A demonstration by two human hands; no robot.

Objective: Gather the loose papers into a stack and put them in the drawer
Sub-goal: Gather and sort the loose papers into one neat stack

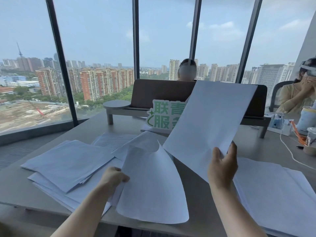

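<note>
Meanwhile, the left hand [114, 177] pinches a curling sheet [152, 185] while the right hand [222, 166] grips a raised sheet [208, 124].

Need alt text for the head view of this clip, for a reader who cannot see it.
A person's right hand holds a white sheet lifted above a grey desk, while the left hand grips a curling sheet. Loose papers lie scattered on the left and a pile of papers on the right; two people sit beyond, against city-view windows.

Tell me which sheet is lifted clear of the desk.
The flat sheet that the right hand pinches at its lower corner, raised in front of the green sign. The left hand's curled sheet droops onto the piles.
</note>
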